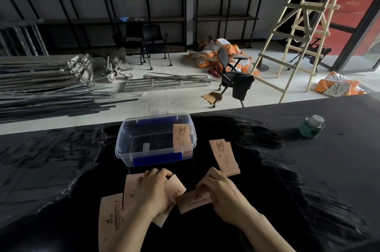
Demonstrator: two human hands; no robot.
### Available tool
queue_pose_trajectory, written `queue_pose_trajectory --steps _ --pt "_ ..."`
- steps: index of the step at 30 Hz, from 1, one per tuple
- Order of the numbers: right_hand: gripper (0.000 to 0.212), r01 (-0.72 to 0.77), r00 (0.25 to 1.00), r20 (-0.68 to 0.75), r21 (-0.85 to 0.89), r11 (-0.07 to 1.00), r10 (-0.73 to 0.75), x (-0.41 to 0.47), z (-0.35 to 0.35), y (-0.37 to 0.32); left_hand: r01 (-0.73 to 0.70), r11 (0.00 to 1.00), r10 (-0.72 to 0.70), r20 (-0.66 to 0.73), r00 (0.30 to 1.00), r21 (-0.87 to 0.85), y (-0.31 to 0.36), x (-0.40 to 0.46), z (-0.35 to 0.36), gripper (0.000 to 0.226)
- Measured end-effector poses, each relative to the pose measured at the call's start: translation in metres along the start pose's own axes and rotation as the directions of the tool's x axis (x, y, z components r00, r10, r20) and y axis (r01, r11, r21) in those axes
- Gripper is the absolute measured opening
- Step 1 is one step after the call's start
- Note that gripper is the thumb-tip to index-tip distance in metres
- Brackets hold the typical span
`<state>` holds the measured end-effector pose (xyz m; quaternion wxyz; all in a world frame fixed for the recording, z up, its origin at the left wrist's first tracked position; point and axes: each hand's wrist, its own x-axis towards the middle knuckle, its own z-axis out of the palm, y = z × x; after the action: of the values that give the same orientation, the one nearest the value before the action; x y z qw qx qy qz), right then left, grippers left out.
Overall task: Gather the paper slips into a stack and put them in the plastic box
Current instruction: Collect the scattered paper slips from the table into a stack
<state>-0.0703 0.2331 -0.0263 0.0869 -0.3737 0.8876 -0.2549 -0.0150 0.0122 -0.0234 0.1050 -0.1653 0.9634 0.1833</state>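
A clear plastic box (123, 138) with blue clips stands on the black table ahead of me. One pale pink paper slip (181, 138) leans inside it against the right wall. My left hand (154, 192) presses down on several fanned slips (131, 190) near the table's front. My right hand (222, 192) pinches the right end of a single slip (193, 200) lying flat between the hands. A small pile of slips (225, 157) lies to the right of the box, just beyond my right hand. Another slip (110, 223) lies at the lower left.
A small round jar (311, 127) with a pale lid stands at the table's right. The black table (308, 169) ends just behind the box. Beyond lie a floor with metal bars, chairs, a wooden ladder and orange sacks.
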Motion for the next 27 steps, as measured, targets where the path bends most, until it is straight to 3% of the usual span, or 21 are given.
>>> queue_pose_trajectory --steps 3,7,11,13,15,17,19,21,23,25,27 --pt "0.038 0.016 0.997 -0.079 -0.035 0.999 -0.019 0.0 0.008 -0.004 -0.021 0.99 0.006 -0.107 0.994 -0.143 0.004 0.003 -0.002 0.036" --pt "0.036 0.01 0.989 -0.147 -0.029 1.0 -0.015 -0.001 0.013 -0.014 -0.09 0.909 0.073 -0.058 0.996 -0.407 0.012 0.0 -0.011 0.012" --pt "0.059 -0.063 0.979 -0.189 0.044 0.997 0.07 0.002 0.018 -0.018 -0.182 0.851 0.204 -0.009 0.979 -0.493 0.018 -0.008 -0.002 0.035" --pt "0.074 -0.017 0.983 -0.182 0.049 0.999 0.026 0.004 0.024 -0.016 -0.188 0.788 0.226 -0.009 0.974 -0.587 0.02 -0.013 0.004 0.044" --pt "0.073 0.03 0.985 -0.169 0.029 0.999 -0.024 0.005 0.029 -0.013 -0.21 0.729 0.203 -0.088 0.975 -0.652 0.021 -0.019 0.005 0.039" --pt "0.054 0.049 0.985 -0.17 0.021 0.999 -0.045 0.005 0.03 -0.013 -0.246 0.75 0.07 -0.297 0.952 -0.614 0.013 -0.022 0.004 0.027" --pt "0.05 0.057 0.989 -0.14 0.004 0.998 -0.056 0.007 0.029 -0.016 -0.178 0.846 -0.057 -0.417 0.907 -0.503 -0.009 -0.024 -0.002 0.024" --pt "0.047 0.073 0.99 -0.124 -0.016 0.997 -0.075 0.008 0.031 -0.017 -0.012 0.968 -0.067 -0.305 0.95 -0.25 -0.036 -0.026 -0.006 0.034" --pt "0.037 0.077 0.991 -0.109 -0.035 0.996 -0.081 0.009 0.031 -0.019 0.079 0.995 -0.071 -0.141 0.987 0.053 -0.057 -0.03 -0.007 0.051" --pt "0.026 0.079 0.991 -0.103 -0.039 0.996 -0.083 0.011 0.032 -0.02 0.104 0.988 -0.09 -0.128 0.988 0.111 -0.063 -0.035 -0.006 0.057" --pt "0.019 0.085 0.992 -0.093 -0.047 0.995 -0.089 0.012 0.032 -0.02 0.076 0.995 -0.062 -0.21 0.976 0.059 -0.061 -0.037 -0.006 0.055"
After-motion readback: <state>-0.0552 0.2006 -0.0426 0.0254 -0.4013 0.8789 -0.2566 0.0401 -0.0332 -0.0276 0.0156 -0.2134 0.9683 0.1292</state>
